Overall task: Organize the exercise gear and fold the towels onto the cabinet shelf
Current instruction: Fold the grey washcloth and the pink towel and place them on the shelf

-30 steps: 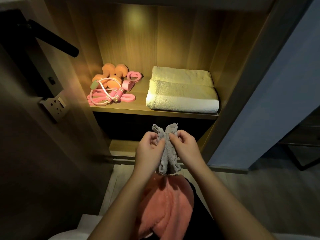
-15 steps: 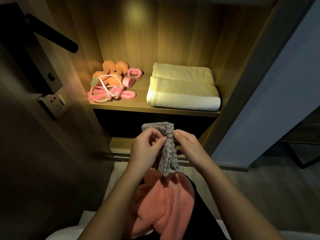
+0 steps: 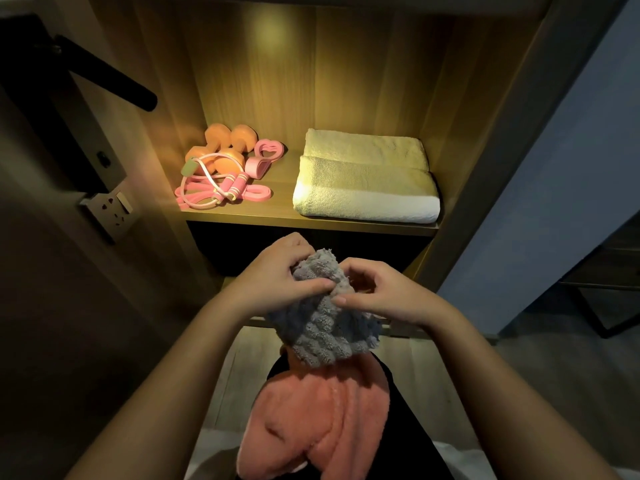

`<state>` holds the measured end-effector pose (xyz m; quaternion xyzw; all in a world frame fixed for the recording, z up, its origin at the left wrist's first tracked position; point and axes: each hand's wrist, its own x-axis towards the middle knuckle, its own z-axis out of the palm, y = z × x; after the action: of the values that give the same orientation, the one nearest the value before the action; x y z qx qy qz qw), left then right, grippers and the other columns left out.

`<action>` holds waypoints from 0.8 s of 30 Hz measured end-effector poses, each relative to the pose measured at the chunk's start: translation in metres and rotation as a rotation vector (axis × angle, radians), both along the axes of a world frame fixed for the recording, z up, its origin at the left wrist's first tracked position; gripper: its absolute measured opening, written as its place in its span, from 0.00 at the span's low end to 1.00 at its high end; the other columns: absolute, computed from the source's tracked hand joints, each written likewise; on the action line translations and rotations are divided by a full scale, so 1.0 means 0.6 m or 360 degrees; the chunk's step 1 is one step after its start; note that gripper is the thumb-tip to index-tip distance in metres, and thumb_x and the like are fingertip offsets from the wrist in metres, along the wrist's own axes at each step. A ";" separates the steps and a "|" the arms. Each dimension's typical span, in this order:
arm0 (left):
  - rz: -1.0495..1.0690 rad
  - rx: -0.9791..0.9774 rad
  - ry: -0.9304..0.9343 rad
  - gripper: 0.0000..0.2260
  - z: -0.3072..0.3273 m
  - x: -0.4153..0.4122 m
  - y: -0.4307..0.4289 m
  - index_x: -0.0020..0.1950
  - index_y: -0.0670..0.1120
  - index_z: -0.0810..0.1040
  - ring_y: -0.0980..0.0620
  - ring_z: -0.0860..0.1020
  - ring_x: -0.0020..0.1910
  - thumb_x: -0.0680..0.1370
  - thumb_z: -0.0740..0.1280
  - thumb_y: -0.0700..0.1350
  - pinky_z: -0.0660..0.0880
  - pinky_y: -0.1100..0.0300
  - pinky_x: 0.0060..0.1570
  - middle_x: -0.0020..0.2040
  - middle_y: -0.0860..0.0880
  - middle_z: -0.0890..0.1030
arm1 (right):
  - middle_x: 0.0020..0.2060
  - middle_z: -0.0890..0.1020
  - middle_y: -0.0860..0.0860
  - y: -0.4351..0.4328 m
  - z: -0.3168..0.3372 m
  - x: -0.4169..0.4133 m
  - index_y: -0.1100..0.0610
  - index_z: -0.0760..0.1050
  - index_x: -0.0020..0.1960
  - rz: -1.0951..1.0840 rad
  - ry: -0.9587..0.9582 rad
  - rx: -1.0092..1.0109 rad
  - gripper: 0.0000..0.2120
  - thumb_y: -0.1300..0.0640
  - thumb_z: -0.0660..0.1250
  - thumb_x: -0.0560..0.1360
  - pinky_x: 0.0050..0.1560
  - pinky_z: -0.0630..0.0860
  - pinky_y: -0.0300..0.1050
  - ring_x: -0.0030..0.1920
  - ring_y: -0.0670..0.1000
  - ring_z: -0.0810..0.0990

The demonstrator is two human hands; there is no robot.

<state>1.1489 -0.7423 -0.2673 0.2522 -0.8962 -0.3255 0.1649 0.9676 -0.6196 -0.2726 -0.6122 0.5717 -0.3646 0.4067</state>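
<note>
A small grey towel (image 3: 325, 327) hangs bunched in front of me, below the lit cabinet shelf (image 3: 311, 221). My left hand (image 3: 277, 275) grips its upper left part with thumb and curled fingers. My right hand (image 3: 377, 294) pinches its top right. A pink towel (image 3: 311, 420) lies draped over my lap under the grey one. On the shelf's right lies a folded cream towel (image 3: 363, 178). At the shelf's left sit orange dumbbells (image 3: 225, 143), a pink jump rope (image 3: 214, 192) and a pink grip ring (image 3: 265, 157).
A dark door handle (image 3: 107, 77) juts out at the upper left above a wall socket (image 3: 110, 209). The cabinet's right side panel (image 3: 485, 150) borders a blue-grey wall. A dark lower compartment lies under the shelf.
The grey towel went from a narrow hanging strip to a wider bunched mass. My hands rose slightly and regripped it near the top.
</note>
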 end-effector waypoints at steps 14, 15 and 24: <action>0.0350 0.0407 0.0381 0.11 -0.044 0.031 0.023 0.50 0.52 0.74 0.59 0.79 0.46 0.75 0.72 0.39 0.80 0.54 0.44 0.46 0.54 0.80 | 0.42 0.83 0.46 0.010 -0.028 -0.025 0.55 0.80 0.48 -0.0623 -0.0340 -0.0219 0.11 0.69 0.69 0.74 0.46 0.77 0.37 0.45 0.42 0.81; 0.0316 0.0364 0.0312 0.12 -0.042 0.034 0.021 0.50 0.52 0.74 0.59 0.79 0.45 0.75 0.72 0.39 0.79 0.56 0.43 0.46 0.54 0.79 | 0.42 0.83 0.46 0.010 -0.028 -0.024 0.55 0.80 0.48 -0.0604 -0.0332 -0.0272 0.11 0.70 0.69 0.73 0.47 0.77 0.37 0.46 0.43 0.81; 0.0139 -0.0131 0.0145 0.05 0.000 -0.003 0.038 0.51 0.50 0.81 0.59 0.78 0.45 0.76 0.71 0.47 0.77 0.52 0.47 0.44 0.57 0.81 | 0.45 0.83 0.48 0.000 -0.014 -0.008 0.54 0.80 0.51 -0.0377 0.0041 -0.0411 0.10 0.64 0.73 0.72 0.50 0.77 0.43 0.48 0.48 0.81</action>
<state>1.1468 -0.7195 -0.2676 0.2691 -0.8885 -0.2921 0.2299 0.9628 -0.6199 -0.2809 -0.5922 0.5935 -0.4726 0.2716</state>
